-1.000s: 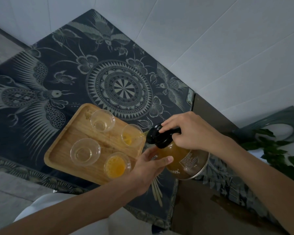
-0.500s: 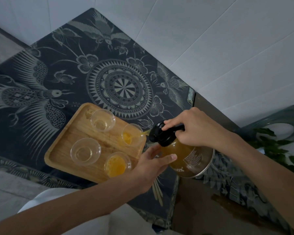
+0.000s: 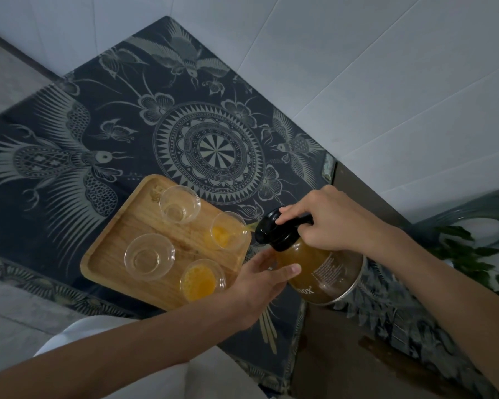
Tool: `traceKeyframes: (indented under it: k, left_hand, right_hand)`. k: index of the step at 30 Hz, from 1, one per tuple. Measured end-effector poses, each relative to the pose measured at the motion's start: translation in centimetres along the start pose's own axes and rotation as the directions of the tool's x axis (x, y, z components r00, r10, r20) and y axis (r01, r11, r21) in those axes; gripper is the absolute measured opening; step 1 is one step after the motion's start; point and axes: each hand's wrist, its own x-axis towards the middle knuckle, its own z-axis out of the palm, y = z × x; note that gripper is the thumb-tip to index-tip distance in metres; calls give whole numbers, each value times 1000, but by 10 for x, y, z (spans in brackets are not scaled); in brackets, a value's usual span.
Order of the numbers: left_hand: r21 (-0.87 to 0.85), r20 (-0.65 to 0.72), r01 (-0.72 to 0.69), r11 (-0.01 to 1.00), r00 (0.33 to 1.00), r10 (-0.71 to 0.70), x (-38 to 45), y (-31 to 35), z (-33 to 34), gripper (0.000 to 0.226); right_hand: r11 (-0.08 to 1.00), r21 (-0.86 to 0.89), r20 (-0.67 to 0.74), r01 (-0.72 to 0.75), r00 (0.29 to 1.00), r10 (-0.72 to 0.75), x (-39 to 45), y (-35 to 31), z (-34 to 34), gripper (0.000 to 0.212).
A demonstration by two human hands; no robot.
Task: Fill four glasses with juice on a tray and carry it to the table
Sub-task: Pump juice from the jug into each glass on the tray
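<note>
A wooden tray (image 3: 107, 254) lies on a dark patterned tablecloth (image 3: 69, 133) and carries several clear glasses. The near right glass (image 3: 201, 280) holds orange juice. The far right glass (image 3: 228, 231) has a little juice, and a thin stream runs into it from the tilted glass jug (image 3: 323, 269) with a black lid. The two left glasses (image 3: 149, 256) (image 3: 180, 204) look empty. My right hand (image 3: 329, 223) grips the jug's black handle. My left hand (image 3: 260, 280) supports the jug's body from below.
White wall panels rise behind the table. A green leafy plant (image 3: 478, 254) and a curved dark object (image 3: 473, 214) sit at the right. The table's right edge drops to a brown floor (image 3: 343, 364). My white garment (image 3: 208, 378) is at the bottom.
The jug and both hands have shifted slightly right. Juice keeps streaming into the far right glass, whose level has risen a little.
</note>
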Motion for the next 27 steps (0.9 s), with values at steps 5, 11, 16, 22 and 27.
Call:
traceKeyframes:
  k: [5,11,16,22,27]
  left_hand:
    - [-1,-10,11,1000,1000,-11,-2,1,0,82]
    - [2,-1,27,1000,1000,-27,-6,1,3,74]
    - [-8,31,32,999,999,-32,-5,1,3,73]
    - [-23,47,29,999,998,-28,-3,-1,2,70]
    - [-15,52,16,1000,999,-15,-6,2,3,78]
  right_hand:
    - [1000,2,12,-4,1000,3,1,-2,1,60]
    - [1000,-10,34,-6,999,6,1,-4,-3,59]
    - [999,-35,36,-24,999,26,1,-6,-5,59]
    - [999,-33,55,-24,998,26,2,-7,-5,60]
    - [999,-34,53,-29,998,30,2,-7,-6,59]
